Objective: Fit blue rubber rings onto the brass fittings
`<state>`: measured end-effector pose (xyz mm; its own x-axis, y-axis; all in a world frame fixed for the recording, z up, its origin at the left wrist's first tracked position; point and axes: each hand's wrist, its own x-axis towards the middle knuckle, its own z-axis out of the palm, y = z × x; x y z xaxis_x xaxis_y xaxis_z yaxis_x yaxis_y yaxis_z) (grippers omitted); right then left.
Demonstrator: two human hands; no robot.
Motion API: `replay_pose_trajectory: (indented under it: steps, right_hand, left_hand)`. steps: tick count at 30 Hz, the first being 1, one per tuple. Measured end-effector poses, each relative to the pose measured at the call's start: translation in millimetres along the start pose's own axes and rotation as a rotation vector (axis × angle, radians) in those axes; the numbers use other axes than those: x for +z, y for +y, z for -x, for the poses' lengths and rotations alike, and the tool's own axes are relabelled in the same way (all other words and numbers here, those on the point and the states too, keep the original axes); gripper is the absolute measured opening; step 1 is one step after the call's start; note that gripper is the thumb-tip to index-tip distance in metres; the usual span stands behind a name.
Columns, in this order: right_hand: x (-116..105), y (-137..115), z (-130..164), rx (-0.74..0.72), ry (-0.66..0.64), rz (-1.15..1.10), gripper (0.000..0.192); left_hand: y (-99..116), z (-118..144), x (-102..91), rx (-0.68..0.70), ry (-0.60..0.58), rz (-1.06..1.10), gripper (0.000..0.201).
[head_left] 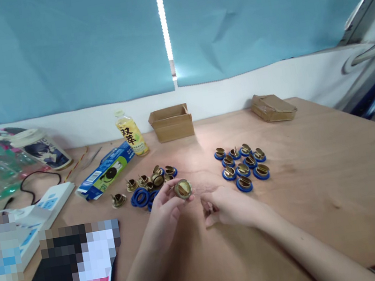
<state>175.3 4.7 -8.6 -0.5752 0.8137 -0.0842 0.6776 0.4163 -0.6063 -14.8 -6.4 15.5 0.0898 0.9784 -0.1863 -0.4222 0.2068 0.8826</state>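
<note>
In the head view, the left hand (164, 206) is raised a little above the pale plywood worktop (323, 185), its fingertips clamped on a round brass-coloured metal cap (183, 189) that is turned face-up towards the camera. The right hand (228, 207) rests just to the right of it, low over the worktop, its fingers curled loosely inwards; whether they pinch anything small cannot be told. Just behind the left hand lies a loose heap of brass fittings (153, 179) mixed with dark blue rubber rings (141, 197), and one single brass fitting (118, 200) sits apart to the left of that heap. Behind the right hand, well clear of it, stands a tidy cluster of brass caps already seated in blue rings (242, 166). Further back are a blue and green printed carton lying flat (105, 172), a yellow drink bottle with a printed label (131, 134), an open brown cardboard box (171, 122) and a flat brown wrapped parcel (273, 108), all near the white wall under the teal blinds (52, 48). A white power strip (38, 214) lies at the left edge.
</note>
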Motion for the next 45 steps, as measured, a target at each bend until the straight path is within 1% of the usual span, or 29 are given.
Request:
replay_pose_trajectory:
  steps: [4,8,10,14,16,20,22,26,29,34,38,41,45]
  right_hand:
    - [1.5,1.8,0.4,-0.006,0.007,0.022,0.028]
    - [1.2,4.1,2.1,-0.022,0.014,0.043,0.031]
    - [-2.1,3.1,3.7,-0.032,0.005,0.035,0.030]
    - [-14.9,-5.1,7.4,-0.050,-0.066,-0.006,0.030]
    - [-22.3,-10.2,8.7,-0.063,-0.093,-0.097,0.031]
    - [-33.1,-14.8,9.6,0.056,-0.173,-0.471,0.034]
    - [-35.3,-14.4,8.7,0.082,-0.155,-0.594,0.035]
    - [-36.0,-13.4,5.2,0.040,-0.035,-0.697,0.039]
    - [-35.3,-13.4,3.6,0.041,0.011,-0.788,0.040]
    - [-32.7,-10.5,4.1,-0.022,-0.012,-0.959,0.040]
    - [-29.0,-8.4,2.8,-0.036,-0.027,-1.117,0.041]
    - [-25.8,-7.3,1.1,-0.004,-0.017,-1.196,0.041]
    - [-23.5,-5.6,-0.9,0.063,-0.011,-1.176,0.045]
  left_hand:
    - [-0.6,-0.9,0.0,-0.002,0.007,-0.003,0.039]
    - [-0.6,-1.9,-1.0,0.000,-0.010,-0.010,0.039]
    - [-0.6,-1.7,-1.3,-0.006,-0.016,-0.019,0.038]
    - [-0.7,-1.4,-1.3,-0.007,-0.009,-0.010,0.038]
    - [-0.7,-1.5,-1.1,0.002,-0.016,0.000,0.038]
    - [0.0,-1.4,-0.6,0.013,-0.052,0.004,0.039]
    - [0.4,-0.9,-0.1,0.010,-0.073,0.016,0.039]
    - [0.8,0.6,1.2,-0.003,-0.118,0.040,0.034]
    - [0.3,1.8,1.9,-0.006,-0.170,0.036,0.030]
    - [-1.6,2.5,3.9,-0.020,-0.235,0.032,0.023]
    - [-1.9,2.4,6.6,-0.023,-0.239,0.049,0.021]
    - [-1.6,2.9,8.5,-0.015,-0.219,0.060,0.023]
    - [1.1,6.8,12.0,0.027,-0.202,-0.008,0.027]
